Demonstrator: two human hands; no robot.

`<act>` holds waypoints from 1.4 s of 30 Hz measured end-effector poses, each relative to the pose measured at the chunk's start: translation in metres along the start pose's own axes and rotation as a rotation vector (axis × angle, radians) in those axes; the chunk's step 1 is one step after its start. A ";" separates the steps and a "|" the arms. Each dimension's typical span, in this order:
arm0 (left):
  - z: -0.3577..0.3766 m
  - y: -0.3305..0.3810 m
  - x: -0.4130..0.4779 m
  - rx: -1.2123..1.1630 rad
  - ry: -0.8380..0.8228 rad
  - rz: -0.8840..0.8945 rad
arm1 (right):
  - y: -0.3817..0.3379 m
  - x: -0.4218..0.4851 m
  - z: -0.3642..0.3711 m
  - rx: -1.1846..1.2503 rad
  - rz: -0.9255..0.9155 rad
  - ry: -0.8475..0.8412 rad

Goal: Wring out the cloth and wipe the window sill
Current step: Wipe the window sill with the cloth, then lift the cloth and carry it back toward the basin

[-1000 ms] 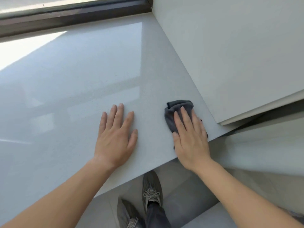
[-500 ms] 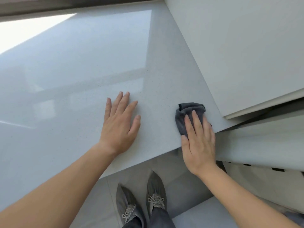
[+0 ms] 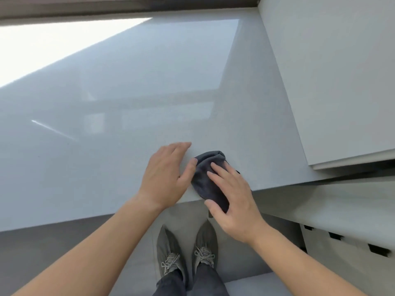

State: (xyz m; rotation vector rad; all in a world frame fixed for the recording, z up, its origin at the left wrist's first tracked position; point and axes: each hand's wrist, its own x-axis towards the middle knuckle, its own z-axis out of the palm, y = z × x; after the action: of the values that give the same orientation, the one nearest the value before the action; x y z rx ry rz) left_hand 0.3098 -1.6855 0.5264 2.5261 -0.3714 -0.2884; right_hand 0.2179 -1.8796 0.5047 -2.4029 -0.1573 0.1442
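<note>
At the near edge of the window sill (image 3: pixel 128 103), close to its right end, lies the cloth (image 3: pixel 206 178) — a dark grey, folded bundle that hangs a little over the front edge. The right hand (image 3: pixel 233 199) lies on top of it with the fingers spread and flat, and the thumb comes around the part of the cloth that passes over the edge; it presses the cloth more than it grips it. The left hand (image 3: pixel 164 178) rests flat on the sill just beside the cloth, fingers together and relaxed, and its thumb touches the left side of the bundle. It holds nothing.

The cloth looks soft and limp, with thick rounded folds, so I judge it is light and will take any shape under the palm. If it is damp, it should slide easily on this glossy, smooth surface — but it may also roll up or lose a fold when it is pushed. The pictures do not show how wet it is.

For wiping, the best place to hold it seems to be from above, with the whole palm on the middle of the bundle. For wringing, both hands would need to take the two ends and twist them. The overhanging part could slip off towards the shoes (image 3: pixel 186 251) below.
</note>
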 end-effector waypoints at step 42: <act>-0.244 -0.152 -0.282 -1.443 0.843 -0.870 | -0.396 0.079 0.099 0.574 0.276 -0.589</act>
State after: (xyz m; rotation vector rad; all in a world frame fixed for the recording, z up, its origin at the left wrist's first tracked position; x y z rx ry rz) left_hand 0.1445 -1.3500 0.6754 1.0242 0.9569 0.1891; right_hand 0.2520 -1.5098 0.6920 -1.7402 -0.0405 0.8983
